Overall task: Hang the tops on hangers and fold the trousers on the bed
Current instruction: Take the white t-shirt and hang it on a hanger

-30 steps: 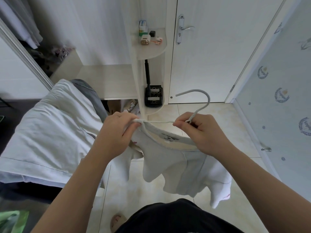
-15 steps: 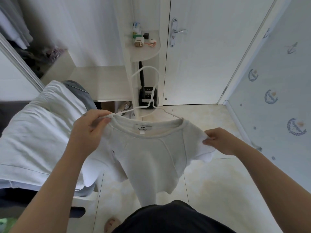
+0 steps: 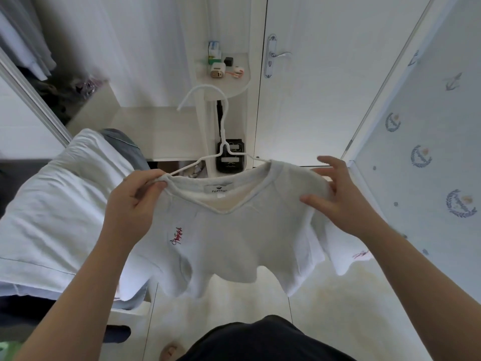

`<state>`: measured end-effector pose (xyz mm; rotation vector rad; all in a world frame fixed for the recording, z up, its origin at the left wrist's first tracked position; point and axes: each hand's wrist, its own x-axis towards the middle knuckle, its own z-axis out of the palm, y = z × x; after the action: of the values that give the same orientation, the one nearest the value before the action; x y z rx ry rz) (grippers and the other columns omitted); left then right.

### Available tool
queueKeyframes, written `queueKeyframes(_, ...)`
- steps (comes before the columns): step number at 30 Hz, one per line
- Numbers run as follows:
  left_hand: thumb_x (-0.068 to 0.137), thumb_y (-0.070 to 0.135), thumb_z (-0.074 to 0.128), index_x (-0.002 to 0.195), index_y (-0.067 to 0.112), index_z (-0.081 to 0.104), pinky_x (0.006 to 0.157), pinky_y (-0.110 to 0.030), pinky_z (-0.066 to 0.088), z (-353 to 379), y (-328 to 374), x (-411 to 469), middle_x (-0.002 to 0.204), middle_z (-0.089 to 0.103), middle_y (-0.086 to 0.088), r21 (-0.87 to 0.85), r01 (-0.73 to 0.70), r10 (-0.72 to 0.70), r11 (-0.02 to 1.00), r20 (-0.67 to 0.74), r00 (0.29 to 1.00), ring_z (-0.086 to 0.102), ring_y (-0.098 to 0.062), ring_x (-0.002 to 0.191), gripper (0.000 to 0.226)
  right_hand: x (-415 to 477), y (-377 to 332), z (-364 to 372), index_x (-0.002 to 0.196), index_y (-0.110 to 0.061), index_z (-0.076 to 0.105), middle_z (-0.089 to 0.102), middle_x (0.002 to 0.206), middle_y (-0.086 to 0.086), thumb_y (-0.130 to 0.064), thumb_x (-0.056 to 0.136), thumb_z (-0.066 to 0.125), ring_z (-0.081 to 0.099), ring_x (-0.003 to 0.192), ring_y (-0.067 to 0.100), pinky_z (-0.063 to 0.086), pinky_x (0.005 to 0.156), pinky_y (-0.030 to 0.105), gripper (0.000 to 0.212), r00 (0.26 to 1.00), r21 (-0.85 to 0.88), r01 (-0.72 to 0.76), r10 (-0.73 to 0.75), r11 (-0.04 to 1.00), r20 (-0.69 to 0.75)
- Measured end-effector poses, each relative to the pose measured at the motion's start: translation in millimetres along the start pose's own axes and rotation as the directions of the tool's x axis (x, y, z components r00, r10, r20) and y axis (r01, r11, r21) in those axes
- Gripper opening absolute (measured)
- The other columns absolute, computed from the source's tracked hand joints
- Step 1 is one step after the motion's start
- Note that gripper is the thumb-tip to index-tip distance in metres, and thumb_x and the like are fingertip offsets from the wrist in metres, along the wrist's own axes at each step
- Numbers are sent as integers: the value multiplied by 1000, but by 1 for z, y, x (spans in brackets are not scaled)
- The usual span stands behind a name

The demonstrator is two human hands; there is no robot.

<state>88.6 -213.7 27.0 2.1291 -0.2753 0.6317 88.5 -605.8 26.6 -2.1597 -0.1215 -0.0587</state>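
Two hands held up one white top (image 3: 234,238) at the middle of the frame, and on my feed it was already threaded onto a white wire hanger (image 3: 223,136), whose hook rose toward the upper centre. My left hand (image 3: 135,201) pinched the collar edge at the top's left shoulder, fingers curled, right where the hanger's arm ran into the neckline. My right hand (image 3: 343,194) was spread wide on the other shoulder, fingers straight behind the cloth and thumb laid on its front, gripping nothing. The top hung over the floor with its front facing me, red stitching (image 3: 177,235) on the chest at centre left. At the left of the frame lay the bed (image 3: 52,204), with a grey cloth (image 3: 125,144) at its far end. A small shelf (image 3: 234,82) and a white door (image 3: 325,87) filled the upper centre.
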Motion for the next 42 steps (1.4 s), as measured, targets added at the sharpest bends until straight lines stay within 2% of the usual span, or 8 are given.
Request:
queueKeyframes(3,95,4,65,101,37,65,83,-4,40,4,3,17,94,68,23,-14,-24,25,1000,24,999,60,8,92,34,10,-13,-1,100,-37,61,62,79,-16,-48,94,59,56,72,2,41,65,18,13,997,-130,75,-70,989,45)
queueKeyframes(8,94,7,69,100,25,70,84,-11,45,3,-5,60,96,71,12,-25,0,2,1000,80,997,62,4,93,20,35,-38,-9,81,-16,62,61,74,3,-31,101,54,55,70,21,43,66,38,27,970,-146,198,-172,969,172)
queueKeyframes(15,92,6,70,91,46,64,82,-3,40,-16,-20,145,95,66,34,16,10,-11,1000,84,996,60,9,94,40,95,-99,-8,76,-21,62,55,61,0,-20,97,58,47,56,15,38,51,23,21,931,148,132,-173,980,320)
queueKeyframes(27,97,24,66,125,25,68,88,2,30,-76,-68,367,123,66,15,56,-59,57,997,36,998,55,2,116,28,248,-255,30,73,-7,61,55,65,8,-9,93,58,49,57,17,38,51,22,21,964,339,242,-265,909,23)
queueKeyframes(32,98,30,65,149,23,47,118,-27,27,-121,-73,453,153,47,7,138,-155,146,978,72,987,40,-16,142,55,323,-330,52,71,-4,54,48,67,9,-9,94,58,44,62,19,30,59,31,23,951,345,306,-305,887,-59)
queueKeyframes(36,98,40,62,147,32,46,113,-44,39,-153,-73,505,150,48,8,140,-189,180,972,78,981,48,-32,133,52,384,-390,71,67,-13,55,45,65,8,-11,93,60,41,61,20,28,60,33,26,930,358,367,-338,859,-142)
queueKeyframes(39,96,45,61,138,39,51,100,-31,46,-171,-70,535,143,51,9,107,-187,185,977,28,982,54,-38,119,43,432,-440,83,60,-20,48,40,58,0,-13,92,62,37,56,16,25,57,32,35,901,301,428,-375,852,-219)
queueKeyframes(42,96,44,62,127,36,58,86,-1,34,-183,-66,562,134,56,14,34,-226,226,974,-15,974,51,-2,115,32,481,-490,93,64,-17,48,38,64,8,-10,90,61,36,62,21,24,59,33,30,876,299,473,-406,829,-261)
